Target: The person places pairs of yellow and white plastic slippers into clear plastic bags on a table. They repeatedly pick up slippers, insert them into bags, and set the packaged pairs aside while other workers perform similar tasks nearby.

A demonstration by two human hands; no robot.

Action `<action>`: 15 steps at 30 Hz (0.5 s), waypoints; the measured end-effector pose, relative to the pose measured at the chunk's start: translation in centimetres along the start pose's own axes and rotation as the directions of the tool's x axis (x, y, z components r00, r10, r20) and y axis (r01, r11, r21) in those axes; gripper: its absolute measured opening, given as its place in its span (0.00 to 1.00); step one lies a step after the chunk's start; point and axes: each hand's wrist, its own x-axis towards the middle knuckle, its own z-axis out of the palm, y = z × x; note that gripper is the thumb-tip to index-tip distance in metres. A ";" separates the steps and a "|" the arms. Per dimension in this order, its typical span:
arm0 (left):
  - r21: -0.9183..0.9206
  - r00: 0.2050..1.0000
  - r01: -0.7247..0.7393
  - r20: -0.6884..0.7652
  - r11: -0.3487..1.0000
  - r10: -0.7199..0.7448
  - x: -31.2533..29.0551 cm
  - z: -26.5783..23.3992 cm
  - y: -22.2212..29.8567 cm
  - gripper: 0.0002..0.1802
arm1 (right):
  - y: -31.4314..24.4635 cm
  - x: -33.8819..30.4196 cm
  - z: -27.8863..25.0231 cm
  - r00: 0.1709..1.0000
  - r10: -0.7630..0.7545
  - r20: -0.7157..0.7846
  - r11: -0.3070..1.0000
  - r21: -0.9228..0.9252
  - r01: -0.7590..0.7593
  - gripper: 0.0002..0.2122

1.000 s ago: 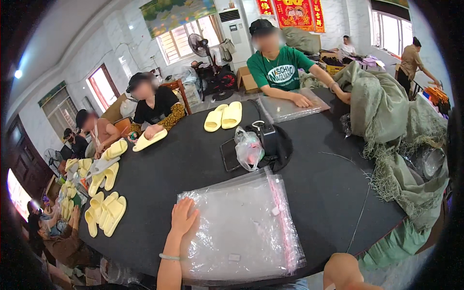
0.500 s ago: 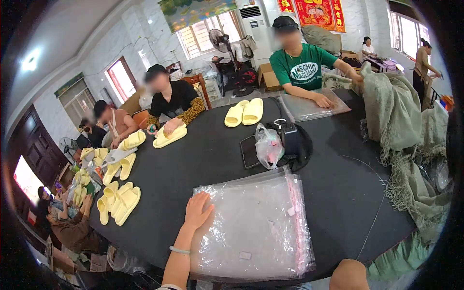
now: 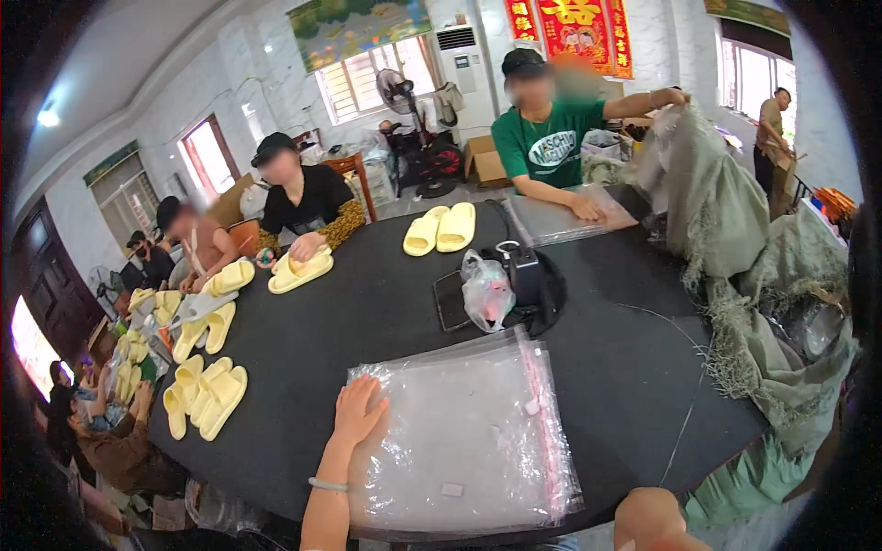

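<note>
My left hand (image 3: 358,410) lies flat with its fingers stretched out on the left part of a stack of clear plastic bags (image 3: 441,441). A light bracelet circles the wrist. The stack rests on the black table in front of me, with a pink-edged strip (image 3: 548,422) along its right side and a small pale label near its lower edge. At the bottom right, a rounded bare body part enters the view. No fingers show on it, and I cannot make out my right hand.
Yellow slippers (image 3: 220,399) stand along the left of the black table (image 3: 317,367), another pair (image 3: 439,230) farther back. Beyond my bags are a phone (image 3: 450,301), a knotted plastic bag (image 3: 487,298) and a black device (image 3: 525,274). Co-workers sit around; woven sacks (image 3: 717,202) crowd the right.
The whole view has shifted slightly, things now lying farther left. Across the table, the co-worker in green has lifted the woven sack higher. My left hand stays on the bags.
</note>
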 end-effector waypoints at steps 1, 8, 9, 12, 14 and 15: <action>-0.002 1.000 -0.007 0.000 1.000 0.007 0.0 -0.1 0.0 0.30 | 0.9 0.1 0.9 0.996 0.090 -0.020 0.994 0.061 -0.088 0.15; -0.030 0.997 -0.071 -0.015 0.997 0.071 0.1 0.5 -1.1 0.30 | 4.2 0.3 4.6 0.890 0.453 0.053 0.855 0.255 -0.451 0.05; -0.018 0.998 -0.065 -0.012 0.998 0.065 0.1 0.9 -1.1 0.30 | 4.3 0.0 4.7 0.885 0.460 0.074 0.848 0.258 -0.462 0.05; -0.012 0.999 -0.050 -0.008 0.999 0.050 0.1 1.1 -1.0 0.31 | 4.1 0.4 4.4 0.878 0.471 0.085 0.857 0.192 -0.478 0.10; -0.017 0.999 -0.037 -0.004 0.999 0.037 -0.2 0.7 -1.0 0.31 | 4.1 0.2 5.0 0.909 0.417 -0.001 0.896 0.167 -0.411 0.13; -0.017 0.999 -0.048 -0.010 0.999 0.048 0.0 0.7 -1.0 0.31 | 4.0 0.1 4.9 0.923 0.384 -0.004 0.913 0.151 -0.379 0.14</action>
